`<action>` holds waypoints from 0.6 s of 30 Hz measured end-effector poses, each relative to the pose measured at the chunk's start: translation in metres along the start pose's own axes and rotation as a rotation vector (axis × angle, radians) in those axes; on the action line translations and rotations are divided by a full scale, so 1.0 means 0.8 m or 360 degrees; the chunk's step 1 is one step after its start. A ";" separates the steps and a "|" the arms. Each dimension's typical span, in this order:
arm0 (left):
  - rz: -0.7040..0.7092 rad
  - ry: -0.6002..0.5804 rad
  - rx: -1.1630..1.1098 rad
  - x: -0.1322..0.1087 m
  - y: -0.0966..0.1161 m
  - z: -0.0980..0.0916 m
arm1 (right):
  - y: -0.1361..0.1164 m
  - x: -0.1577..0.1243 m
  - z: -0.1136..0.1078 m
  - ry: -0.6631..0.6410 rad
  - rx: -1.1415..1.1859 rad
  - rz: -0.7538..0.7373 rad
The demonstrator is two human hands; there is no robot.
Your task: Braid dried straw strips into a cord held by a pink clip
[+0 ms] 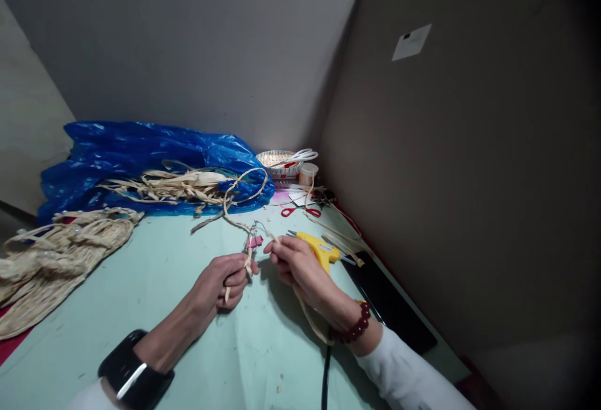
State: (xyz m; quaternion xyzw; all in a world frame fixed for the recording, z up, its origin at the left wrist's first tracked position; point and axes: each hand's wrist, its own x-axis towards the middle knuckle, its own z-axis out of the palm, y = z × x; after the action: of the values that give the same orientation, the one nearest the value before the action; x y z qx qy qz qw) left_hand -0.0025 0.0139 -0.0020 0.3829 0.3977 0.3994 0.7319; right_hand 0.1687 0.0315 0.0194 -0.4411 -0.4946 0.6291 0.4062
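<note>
Risk: dry fibre strand (249, 258) could split if tugged too hard, or slip loose if the pinch slackens; the right hand (295, 263) might also bump the glue gun (317, 248) just beside it. Strand is pale, thin, slightly twisted, over the middle of the desk (188, 360) by a pink clip (254, 242), pinched in the left hand (228, 281); right fingertips look closed on a pale strip (307, 317).

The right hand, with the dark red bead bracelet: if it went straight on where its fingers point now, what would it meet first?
Most likely the small pink block-like piece, just ahead of the right hand; with one view, depth is unclear, so the hand might pass above it.
</note>
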 end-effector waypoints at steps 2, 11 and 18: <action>-0.0006 -0.0051 -0.0030 0.000 -0.001 0.001 | 0.009 0.000 0.002 -0.0078 -0.0375 -0.0110; 0.0043 -0.0049 0.0072 -0.004 -0.007 0.018 | 0.021 -0.001 0.002 -0.0235 -0.0889 -0.0358; -0.0017 0.0244 0.0418 -0.005 -0.015 0.018 | 0.011 -0.001 -0.010 -0.0188 -0.1154 -0.0411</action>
State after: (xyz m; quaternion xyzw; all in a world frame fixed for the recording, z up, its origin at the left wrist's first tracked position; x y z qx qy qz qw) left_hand 0.0119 0.0023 -0.0059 0.4416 0.5033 0.3682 0.6451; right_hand 0.1758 0.0311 0.0100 -0.4533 -0.7589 0.3813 0.2707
